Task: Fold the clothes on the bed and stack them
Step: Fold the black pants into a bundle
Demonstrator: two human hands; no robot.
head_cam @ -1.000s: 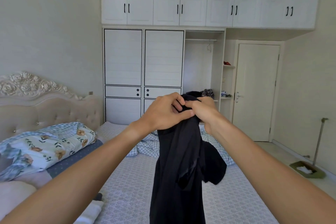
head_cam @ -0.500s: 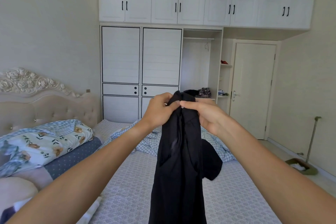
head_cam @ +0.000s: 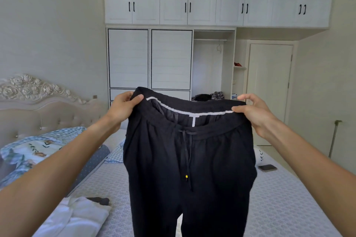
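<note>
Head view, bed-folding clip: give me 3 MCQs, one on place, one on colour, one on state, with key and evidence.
1. Where does the phone lie?
A. on the bed's right side
B. on the wardrobe shelf
C. on the floor

2. What colour is the bead on the trousers' drawstring?
A. red
B. yellow
C. white

3. How are the trousers held?
A. bunched in one fist
B. folded flat on the bed
C. spread by the waistband between both hands

Key: 1 A, it rests on the bed cover at right. 2 B, a yellow bead hangs mid-front. 3 C, left hand and right hand each pinch a waistband end.
</note>
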